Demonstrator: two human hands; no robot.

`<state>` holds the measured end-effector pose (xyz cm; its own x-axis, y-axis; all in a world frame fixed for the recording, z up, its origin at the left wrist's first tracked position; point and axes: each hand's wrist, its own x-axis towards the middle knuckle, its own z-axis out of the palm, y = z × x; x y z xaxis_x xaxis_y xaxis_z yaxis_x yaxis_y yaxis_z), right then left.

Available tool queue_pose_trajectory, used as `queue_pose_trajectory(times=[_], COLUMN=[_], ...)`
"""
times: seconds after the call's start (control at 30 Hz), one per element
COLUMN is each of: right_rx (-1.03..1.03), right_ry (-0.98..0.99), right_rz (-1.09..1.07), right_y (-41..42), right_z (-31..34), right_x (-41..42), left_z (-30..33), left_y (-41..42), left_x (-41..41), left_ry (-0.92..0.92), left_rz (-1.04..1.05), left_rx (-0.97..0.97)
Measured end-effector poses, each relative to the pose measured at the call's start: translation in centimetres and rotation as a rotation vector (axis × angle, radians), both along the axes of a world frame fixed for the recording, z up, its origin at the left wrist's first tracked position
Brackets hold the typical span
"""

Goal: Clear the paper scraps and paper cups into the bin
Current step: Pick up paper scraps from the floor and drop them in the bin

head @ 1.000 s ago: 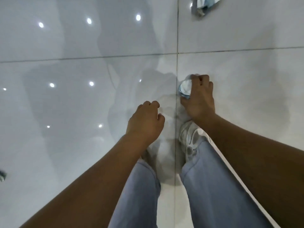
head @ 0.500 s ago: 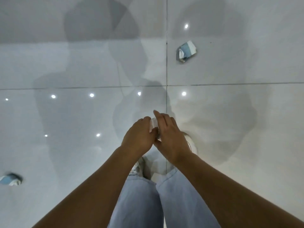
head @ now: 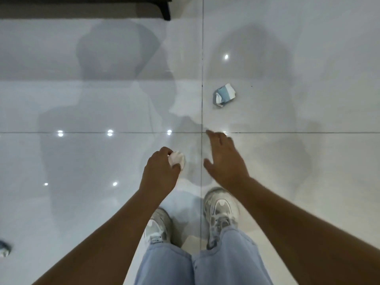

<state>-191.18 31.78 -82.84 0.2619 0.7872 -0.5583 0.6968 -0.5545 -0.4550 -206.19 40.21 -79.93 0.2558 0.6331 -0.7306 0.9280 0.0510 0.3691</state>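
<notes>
My left hand (head: pixel 160 171) grips a crumpled white paper scrap (head: pixel 177 159) in front of me, above the floor. My right hand (head: pixel 223 161) is open beside it, fingers stretched forward, holding nothing. A crushed blue and white paper cup (head: pixel 224 96) lies on the glossy white tiles ahead of the right hand, just right of the tile seam. Another blue and white crushed cup (head: pixel 4 249) sits at the far left edge, partly cut off by the frame. No bin is in view.
I stand on shiny tiled floor (head: pixel 82 99); my two grey sneakers (head: pixel 220 210) and blue jeans show below. A dark piece of furniture (head: pixel 166 9) stands at the top, left of centre. Ceiling lights reflect in the tiles.
I have straightened up from the floor. The scrap picked up by my right hand passed to my left hand, and the right hand has opened and moved forward.
</notes>
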Motion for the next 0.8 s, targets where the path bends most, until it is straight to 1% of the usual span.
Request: queue_pose_trajectory(times=[0.23, 0.37, 0.43, 0.47, 0.57, 0.6, 0.7, 0.8], right_rx=[-0.026, -0.101, -0.101, -0.07, 0.056, 0.068, 0.033, 0.007], right_ry=[-0.2, -0.319, -0.327, -0.325, -0.296, -0.273, -0.197, -0.135], right_rz=[-0.082, -0.004, -0.026, -0.048, -0.088, -0.084, -0.075, -0.13], right_y=[7.2, 9.6, 9.7, 9.5, 7.6, 6.6, 3.3, 0.0], right_z=[-8.1, -12.4, -13.7, -14.0, -13.8, -13.3, -10.8, -6.0], right_x=[7.6, 8.6, 8.5, 8.4, 7.1, 6.4, 3.6, 0.3], left_z=[-6.9, -10.5, -11.7, -12.1, -12.3, -11.9, -9.2, -4.1], left_y=[2.4, 2.0, 1.2, 0.8, -0.3, -0.7, -1.6, -2.4], left_x=[0.3, 0.5, 0.1, -0.1, -0.8, -1.1, -2.0, -3.0], left_ry=[-0.073, -0.118, -0.119, -0.116, -0.104, -0.096, -0.085, -0.075], left_rz=[-0.08, -0.115, -0.153, -0.169, -0.162, -0.164, -0.175, -0.202], left_rx=[0.111, 0.141, 0.134, 0.128, 0.108, 0.103, 0.092, 0.081])
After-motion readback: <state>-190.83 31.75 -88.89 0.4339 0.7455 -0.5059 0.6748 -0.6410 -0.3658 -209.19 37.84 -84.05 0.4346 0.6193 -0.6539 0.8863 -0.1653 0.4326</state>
